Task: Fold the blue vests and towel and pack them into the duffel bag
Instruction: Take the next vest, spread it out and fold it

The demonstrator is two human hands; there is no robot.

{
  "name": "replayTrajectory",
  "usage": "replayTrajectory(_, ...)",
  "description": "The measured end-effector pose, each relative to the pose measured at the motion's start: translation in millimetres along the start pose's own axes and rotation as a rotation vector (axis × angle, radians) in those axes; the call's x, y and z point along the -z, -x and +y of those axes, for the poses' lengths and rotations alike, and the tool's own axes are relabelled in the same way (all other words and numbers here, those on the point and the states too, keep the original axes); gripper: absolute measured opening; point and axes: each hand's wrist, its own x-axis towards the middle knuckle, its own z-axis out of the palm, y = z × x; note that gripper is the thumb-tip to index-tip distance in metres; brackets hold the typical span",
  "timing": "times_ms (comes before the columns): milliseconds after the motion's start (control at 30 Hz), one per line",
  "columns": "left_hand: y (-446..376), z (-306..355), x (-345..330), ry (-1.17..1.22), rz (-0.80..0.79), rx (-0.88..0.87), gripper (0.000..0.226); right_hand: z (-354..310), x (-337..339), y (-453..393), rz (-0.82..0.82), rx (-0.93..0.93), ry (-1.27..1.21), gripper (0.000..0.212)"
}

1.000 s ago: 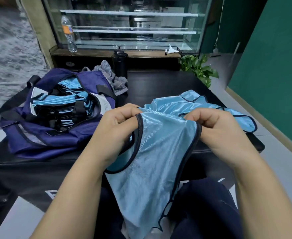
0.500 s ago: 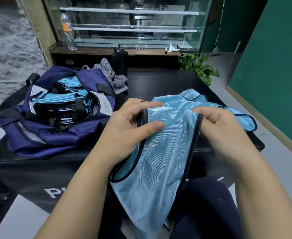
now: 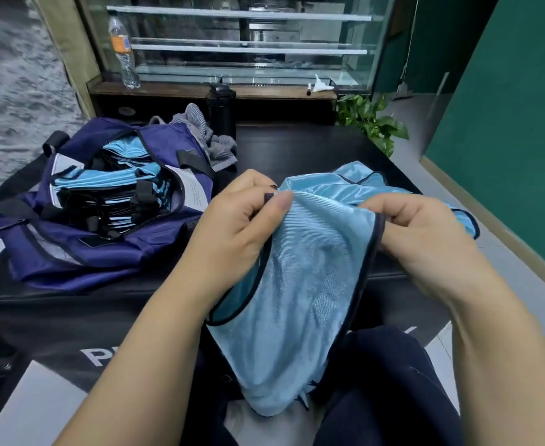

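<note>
hanging down over the person's dark-trousered lap (image 3: 393, 381), the held blue vest (image 3: 300, 284) drooped from both hands at the near edge of the black table (image 3: 297, 146). left hand (image 3: 232, 230) pinched the vest's black-trimmed upper left edge, thumb pressed flat on top of the fabric, other fingers curled behind. right hand (image 3: 422, 233) gripped the upper right trimmed edge, fingers curled round it. just behind the hands, a second blue vest (image 3: 361, 181) lay unfolded on the table, right of centre, its far-right end reaching the table's right edge. at left on the table sat the navy duffel bag (image 3: 110, 246), unzipped, with folded blue vests (image 3: 110, 181) stacked inside showing black trim edges. grey towel (image 3: 200, 130) lay crumpled just past the bag's far right corner, touching it. black flask (image 3: 221, 111) stood upright beside the towel at the far table edge. beyond, clear water bottle (image 3: 123, 53) stood on a wooden ledge in front of a glass display case (image 3: 248, 43); green plant (image 3: 374, 120) at far right.
</note>
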Motion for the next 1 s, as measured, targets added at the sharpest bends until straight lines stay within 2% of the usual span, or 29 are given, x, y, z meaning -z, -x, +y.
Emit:
replayTrajectory(67,-1.9,-0.5,1.4,0.039,-0.005,0.024,0.045,-4.3,2.9,2.4,-0.054,0.021,0.004,0.004)
replayTrajectory(167,-3.7,-2.1,5.6,0.105,-0.056,0.068,0.051,-4.7,7.9,2.5,-0.073,0.040,0.063,0.027)
replayTrajectory(333,-2.9,2.3,16.3,0.119,-0.119,0.101,0.050,-6.4,7.6,2.8,-0.050,0.101,0.041,0.025)
replayTrajectory(400,-2.3,5.9,18.4,0.133,-0.104,0.118,0.043,-7.4,6.7,2.8,-0.047,0.112,0.031,0.029)
replayTrajectory(533,-2.1,8.6,21.0,0.211,-0.067,0.108,0.048,-10.0,2.3,3.2,-0.062,0.119,-0.021,0.025)
replayTrajectory(667,-1.4,8.7,20.0,0.275,-0.071,0.115,0.045,-8.8,0.5,0.9,-0.032,0.095,-0.103,0.030)
replayTrajectory(800,-0.1,10.2,18.2,0.188,-0.033,0.093,0.046,-10.5,-5.0,0.7,-0.014,0.031,-0.143,0.032)
replayTrajectory(867,0.8,11.1,20.0,0.050,-0.008,0.043,0.039,-11.7,-6.6,2.3,0.026,0.026,-0.043,0.033)
replayTrajectory(1000,1.9,12.2,28.2,-0.220,-0.008,-0.066,0.048,-18.3,-8.7,7.3,0.068,0.091,0.069,0.022)
